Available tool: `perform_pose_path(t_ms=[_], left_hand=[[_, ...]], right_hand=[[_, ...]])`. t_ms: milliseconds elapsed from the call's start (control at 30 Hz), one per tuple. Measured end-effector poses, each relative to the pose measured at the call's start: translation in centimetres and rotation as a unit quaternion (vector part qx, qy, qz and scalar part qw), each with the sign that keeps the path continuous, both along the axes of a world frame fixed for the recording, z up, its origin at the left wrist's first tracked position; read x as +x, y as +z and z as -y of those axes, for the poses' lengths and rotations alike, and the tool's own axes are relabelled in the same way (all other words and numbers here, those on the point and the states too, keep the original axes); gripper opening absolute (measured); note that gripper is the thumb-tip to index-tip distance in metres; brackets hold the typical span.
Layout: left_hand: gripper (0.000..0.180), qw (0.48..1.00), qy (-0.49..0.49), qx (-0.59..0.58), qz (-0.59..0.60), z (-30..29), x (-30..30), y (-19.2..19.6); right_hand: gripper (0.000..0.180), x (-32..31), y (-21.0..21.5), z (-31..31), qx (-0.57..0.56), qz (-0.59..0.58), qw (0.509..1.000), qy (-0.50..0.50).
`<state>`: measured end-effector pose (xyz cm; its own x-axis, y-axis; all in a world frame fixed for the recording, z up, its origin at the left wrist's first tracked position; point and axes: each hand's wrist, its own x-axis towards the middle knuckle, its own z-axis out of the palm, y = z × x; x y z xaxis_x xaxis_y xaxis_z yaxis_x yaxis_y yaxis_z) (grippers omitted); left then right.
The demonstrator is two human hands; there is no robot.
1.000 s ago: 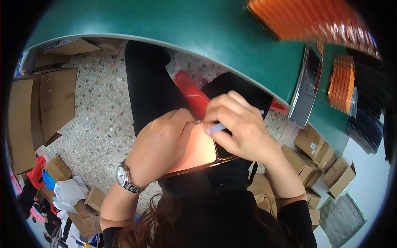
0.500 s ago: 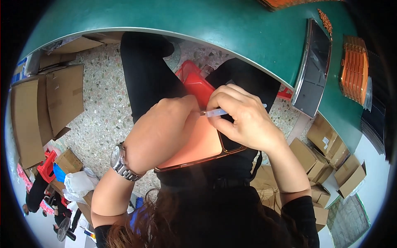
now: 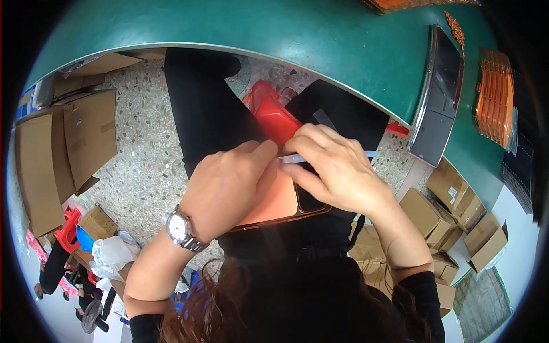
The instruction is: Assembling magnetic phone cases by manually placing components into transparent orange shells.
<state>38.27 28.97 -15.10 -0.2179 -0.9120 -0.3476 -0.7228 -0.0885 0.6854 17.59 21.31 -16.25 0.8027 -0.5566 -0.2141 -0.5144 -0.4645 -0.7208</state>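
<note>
A flat framed panel (image 3: 280,200), pink-orange with a dark section (image 3: 309,201) at its right, lies across my lap. My left hand (image 3: 235,177), a steel watch at its wrist, curls over the panel's left and far part. Its fingers are closed there, the fingertips mostly hidden. My right hand (image 3: 334,166) pinches a slim translucent pale-blue pen-like tool (image 3: 293,159) between thumb and fingers. The tool's left tip meets the left fingertips at the far edge of the panel. Its other end (image 3: 372,154) sticks out to the right past the hand.
A green table (image 3: 286,34) curves beyond my knees. On it are a dark framed panel (image 3: 437,97), a stack of orange frames (image 3: 494,97) and small orange-brown pieces (image 3: 455,31). A red plastic stool (image 3: 274,117) stands between my legs. Cardboard boxes (image 3: 86,137) flank both sides.
The panel has shifted a little left and away from me, with my left hand turning at the wrist. The tool now lies flatter, and more of its right end shows.
</note>
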Motion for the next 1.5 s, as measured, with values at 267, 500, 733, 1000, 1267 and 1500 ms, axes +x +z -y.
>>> perform_pose_path(t_ms=[267, 500, 733, 1000, 1267, 1500], left_hand=[[0.010, 0.999, -0.020, -0.014, 0.045, -1.0, -0.1, -0.3], [0.005, 0.990, -0.072, -0.072, 0.097, -0.9, -0.2, -1.0], [0.004, 0.990, -0.049, -0.065, 0.115, -2.0, 0.2, -2.8], [0.009, 0.997, -0.008, -0.020, 0.068, -2.4, 2.2, -2.4], [0.028, 0.996, 0.031, 0.082, -0.032, -3.7, 3.1, -4.4], [0.018, 0.994, 0.089, 0.023, -0.060, -2.9, 2.1, -4.8]], right_hand=[[0.032, -0.3, -0.4, -1.1, -0.069, -0.034, 0.996, 0.048], [0.019, 0.1, -1.2, -1.4, -0.053, -0.058, 0.995, 0.059], [0.015, 1.3, -3.5, -3.1, -0.025, -0.053, 0.998, 0.003], [0.029, 4.3, -1.0, -1.5, 0.032, -0.152, 0.985, 0.080], [0.052, 11.4, 10.2, 6.4, -0.096, 0.052, 0.990, -0.083], [0.052, 17.1, 7.6, 12.3, -0.208, -0.096, 0.961, -0.157]])
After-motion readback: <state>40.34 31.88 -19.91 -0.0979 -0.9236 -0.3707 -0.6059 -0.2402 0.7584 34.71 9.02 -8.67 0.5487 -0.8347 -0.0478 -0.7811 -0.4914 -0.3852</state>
